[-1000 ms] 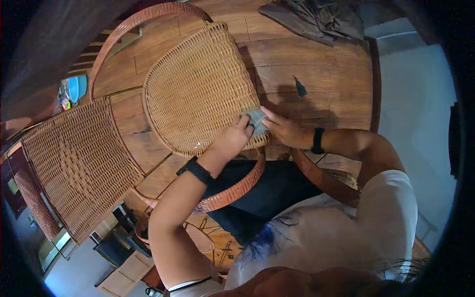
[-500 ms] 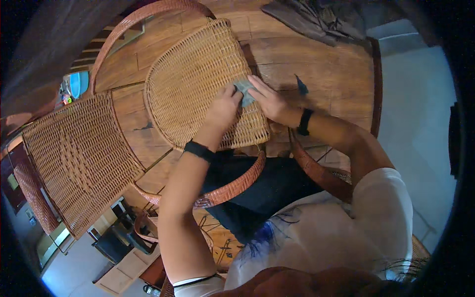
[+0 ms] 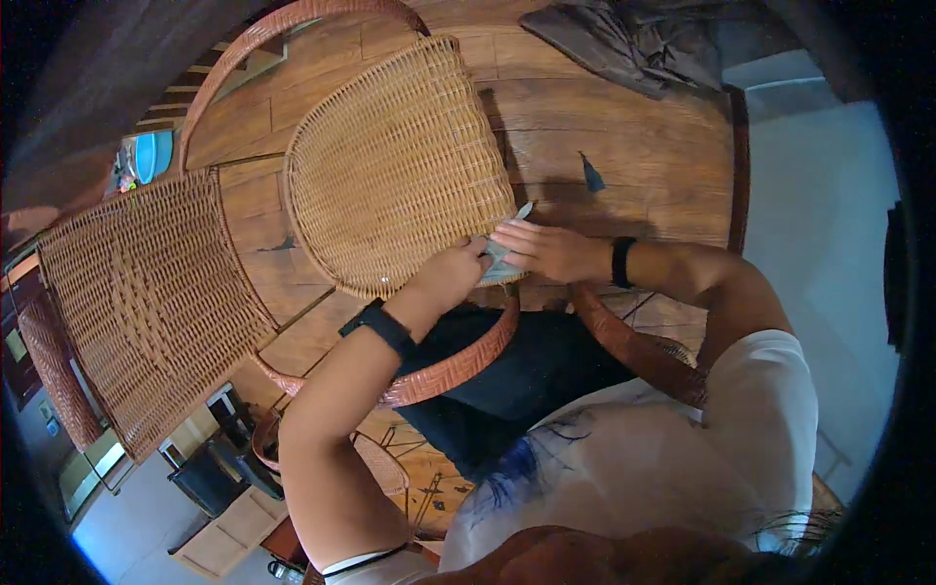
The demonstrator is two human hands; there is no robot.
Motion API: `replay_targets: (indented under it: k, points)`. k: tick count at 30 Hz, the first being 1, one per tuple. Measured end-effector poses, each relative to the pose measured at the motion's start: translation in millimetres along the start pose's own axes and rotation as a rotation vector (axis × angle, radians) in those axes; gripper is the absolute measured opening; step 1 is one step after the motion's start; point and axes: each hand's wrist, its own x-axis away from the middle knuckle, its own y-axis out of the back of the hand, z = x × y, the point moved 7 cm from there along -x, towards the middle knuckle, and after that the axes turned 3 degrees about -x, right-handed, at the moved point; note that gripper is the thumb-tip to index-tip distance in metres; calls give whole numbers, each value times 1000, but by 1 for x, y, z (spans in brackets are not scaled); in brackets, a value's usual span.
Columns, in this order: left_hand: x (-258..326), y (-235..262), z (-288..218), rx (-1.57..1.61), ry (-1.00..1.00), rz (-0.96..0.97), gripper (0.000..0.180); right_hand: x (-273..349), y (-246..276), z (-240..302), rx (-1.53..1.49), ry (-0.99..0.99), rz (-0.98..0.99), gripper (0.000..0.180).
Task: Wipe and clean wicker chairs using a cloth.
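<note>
A wicker chair's woven tan seat [image 3: 400,166] lies in front of me, its straight edge to the right. At the near right corner of that seat my left hand [image 3: 450,279] pinches a thin pale grey-green cloth [image 3: 495,263]. My right hand [image 3: 554,253] presses the same cloth from the right, fingers together over the seat's edge. One corner of the cloth sticks up beyond the right fingertips. Some of the left fingertips are hidden in the cloth's folds.
The chair's woven backrest [image 3: 156,302] is at the left, and its curved reddish-brown armrests [image 3: 458,366] arch near my lap and at the far side. A dark crumpled cover [image 3: 634,44] lies on the wooden floor [image 3: 624,136]. A blue basin [image 3: 153,156] stands far left.
Both hands have slid the cloth along the seat's right edge toward me, from about its middle to the near corner. The view has shifted slightly.
</note>
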Motion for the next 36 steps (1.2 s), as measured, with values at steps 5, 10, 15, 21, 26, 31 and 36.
replay_targets:
  k: [5,10,15,21,26,31,36]
  points:
    - [22,-18,39,90,296,174,20,-37,-27,11,23,-22,-41,39]
    - [60,-38,77,-153,327,215,24,-89,-56,22,36,-49,117,43]
    - [56,-24,57,-102,244,188,21,-70,-69,16,71,-82,32,41]
    - [22,0,8,-36,67,40,18,-31,-7,18,82,-60,140,39]
    - [20,-3,13,-20,122,73,19,-31,-6,18,136,-57,117,41]
    - [44,-20,65,-86,340,218,21,-80,-51,10,95,-117,-1,41]
    - [70,-22,105,-161,621,319,23,-130,-66,9,160,-83,77,38]
